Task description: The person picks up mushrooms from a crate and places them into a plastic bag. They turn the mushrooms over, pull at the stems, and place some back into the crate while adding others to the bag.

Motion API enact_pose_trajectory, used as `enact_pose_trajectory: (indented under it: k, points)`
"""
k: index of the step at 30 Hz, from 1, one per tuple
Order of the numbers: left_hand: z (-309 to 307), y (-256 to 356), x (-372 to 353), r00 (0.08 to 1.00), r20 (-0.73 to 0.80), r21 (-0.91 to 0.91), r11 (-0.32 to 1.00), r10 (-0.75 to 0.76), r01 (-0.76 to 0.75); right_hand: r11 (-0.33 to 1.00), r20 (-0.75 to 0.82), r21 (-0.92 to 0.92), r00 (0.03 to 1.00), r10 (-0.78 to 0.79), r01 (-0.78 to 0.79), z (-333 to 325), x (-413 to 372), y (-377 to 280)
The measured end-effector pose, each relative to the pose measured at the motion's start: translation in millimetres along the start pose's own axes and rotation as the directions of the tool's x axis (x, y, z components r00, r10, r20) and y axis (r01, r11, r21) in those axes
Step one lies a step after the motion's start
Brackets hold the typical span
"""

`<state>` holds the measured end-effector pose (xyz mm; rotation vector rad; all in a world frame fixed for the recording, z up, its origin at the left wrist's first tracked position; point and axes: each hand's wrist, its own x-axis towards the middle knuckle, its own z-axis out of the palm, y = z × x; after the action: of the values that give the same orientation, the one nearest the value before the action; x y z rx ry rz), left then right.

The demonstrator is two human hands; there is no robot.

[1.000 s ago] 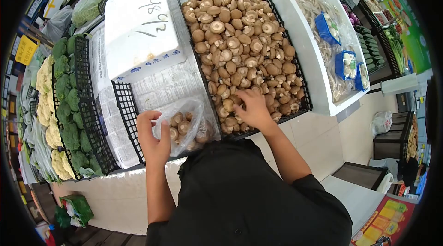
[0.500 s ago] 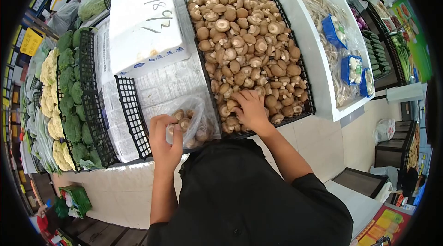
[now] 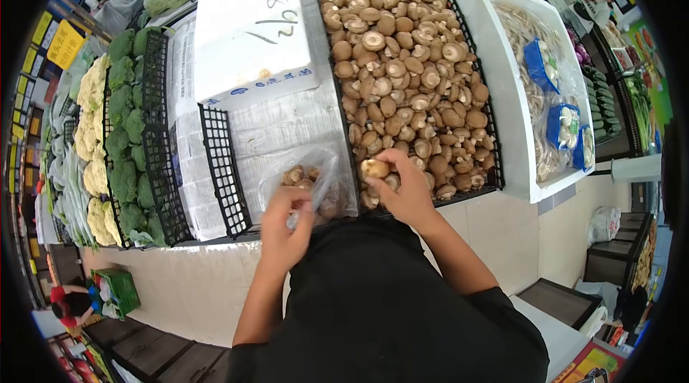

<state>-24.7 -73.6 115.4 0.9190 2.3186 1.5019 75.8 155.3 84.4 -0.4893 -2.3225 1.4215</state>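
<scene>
A brown shiitake mushroom (image 3: 374,168) is pinched between the thumb and fingers of my right hand (image 3: 404,193), at the near left edge of the crate of mushrooms (image 3: 409,60). My left hand (image 3: 286,223) has its fingers drawn together on the near edge of a clear plastic bag (image 3: 326,167). Several shiitake mushrooms (image 3: 300,175) lie inside the bag, some blurred by the plastic. The bag rests on the newspaper-lined shelf, left of the crate.
Behind the bag stands a white foam box (image 3: 251,31) with handwriting. At right, another foam box (image 3: 513,96) holds packaged mushrooms in blue trays. Broccoli (image 3: 122,146) and cauliflower (image 3: 90,139) fill the left. A person in red (image 3: 68,304) is at lower left.
My right hand has lifted a mushroom from the pile. The fingers of my left hand have closed in at the bag's edge. The whole view has shifted, so the stall sits further right.
</scene>
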Motion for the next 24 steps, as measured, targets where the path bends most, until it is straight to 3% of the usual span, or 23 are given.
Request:
enact_pose_trajectory:
  k: [3, 6, 9, 12, 15, 19, 22, 24]
  points:
    - [23.2, -0.9, -17.0, 0.964, 0.198, -0.392, 0.887, -0.178, 0.245, 0.941, 0.078, -0.034, 0.94, -0.333, 0.336, 11.3, 2.2, -23.0]
    - [31.9, 0.1, -20.4, 0.941, 0.254, -0.536, 0.777, -0.225, 0.33, 0.877, 0.185, -0.05, 0.867, -0.463, 0.479, 33.4, -1.5, -29.8]
    - [26.7, -8.3, -25.0, 0.954, 0.162, -0.399, 0.868, -0.251, 0.296, 0.861, 0.282, 0.071, 0.818, -0.501, 0.503, 34.4, 1.4, -41.6]
    - [15.2, -13.2, -29.6, 0.961, 0.083, -0.39, 0.879, -0.264, 0.275, 0.858, 0.312, 0.193, 0.799, -0.514, 0.476, 36.4, 3.6, -43.6]
    - [-2.4, -10.1, -27.8, 0.961, 0.073, -0.229, 0.933, -0.267, 0.276, 0.936, 0.356, 0.136, 0.866, -0.351, 0.323, 50.1, 6.8, -40.2]
    - [-16.9, -15.3, -25.5, 0.971, 0.049, -0.101, 0.966, -0.235, 0.238, 0.883, 0.331, 0.096, 0.822, -0.464, 0.46, 71.2, 16.9, -40.5]
    - [-26.4, -11.7, -28.7, 0.951, 0.044, 0.03, 0.952, -0.305, 0.304, 0.845, 0.31, 0.036, 0.798, -0.517, 0.533, 81.3, 17.8, -38.4]
    - [-29.1, -15.9, -37.0, 0.935, 0.019, 0.191, 0.92, -0.353, 0.343, 0.879, 0.288, 0.012, 0.84, -0.461, 0.478, 90.2, 19.6, -33.9]
